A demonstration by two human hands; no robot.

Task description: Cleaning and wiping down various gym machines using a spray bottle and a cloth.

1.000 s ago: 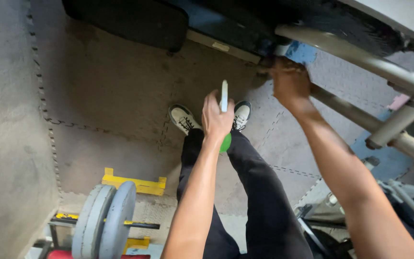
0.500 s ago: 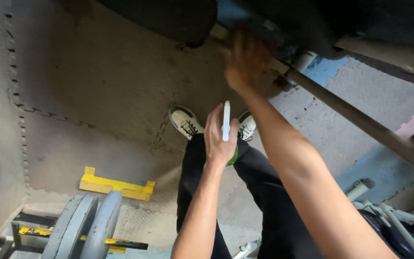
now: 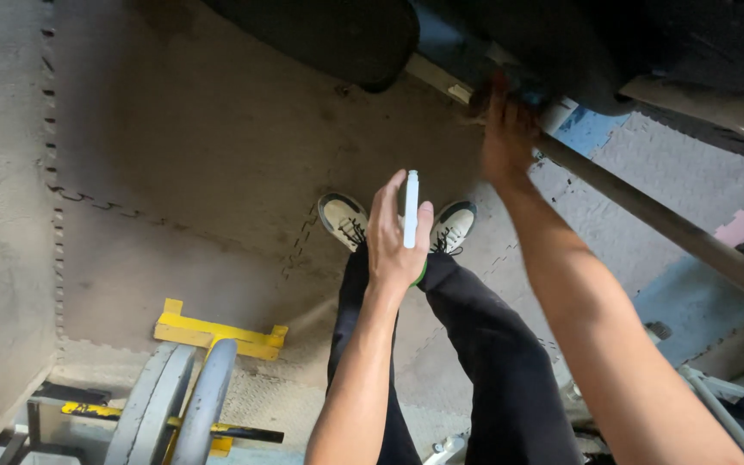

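While I stand on the grey floor mat (image 3: 174,172), the head view looks straight down past both my arms to my shoes (image 3: 344,220).

Left hand (image 3: 396,245): held out in front of me at about waist height, fingers curled round a slim white bottle (image 3: 411,209) with a green base (image 3: 422,275) that peeks out below the palm. The bottle stands upright, its narrow top clear of my fingertips. I judge it light and stiff, a smooth plastic that could slip in a loose grip; the firm wrap round its middle, as shown, seems the right hold.

Right hand (image 3: 504,133): reached forward and up to the point where a long metal bar (image 3: 665,226) meets the dark underside of a machine (image 3: 561,43). The hand is blurred and partly in shadow, so I cannot tell whether it is closed on the bar or only pressed to it. The bar looks rigid and heavy, and fixed at that joint.

Surroundings: grey weight plates (image 3: 191,405) on a rack at lower left, a yellow bracket (image 3: 217,331) on the floor just beyond them, a dark pad (image 3: 320,34) at top centre, and blue and pink mat tiles at right.
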